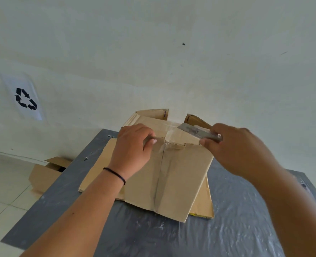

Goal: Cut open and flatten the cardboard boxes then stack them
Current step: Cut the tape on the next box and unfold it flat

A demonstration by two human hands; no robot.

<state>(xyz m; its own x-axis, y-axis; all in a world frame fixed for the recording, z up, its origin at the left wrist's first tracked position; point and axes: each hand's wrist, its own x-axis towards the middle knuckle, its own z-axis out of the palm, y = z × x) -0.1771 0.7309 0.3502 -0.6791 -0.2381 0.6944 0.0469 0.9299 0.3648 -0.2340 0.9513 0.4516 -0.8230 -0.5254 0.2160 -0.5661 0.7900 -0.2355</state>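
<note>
So the right hand (233, 147) is wrapped around a grey metal box cutter (199, 133), blade end aimed toward 10 o'clock at the clear tape on the brown cardboard box (172, 175). Left hand (133, 145) sits at 9 o'clock from the blade, fingers curled, pinching the box's top edge. The taped seam runs 12 to 6 down the front. Box stands mid grey plastic-covered worktop (236, 219), on a flattened cardboard sheet (97, 173).

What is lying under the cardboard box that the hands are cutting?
Under the box lies flattened cardboard on the grey table, with something yellow at its near edge. The rest underneath is covered.
</note>
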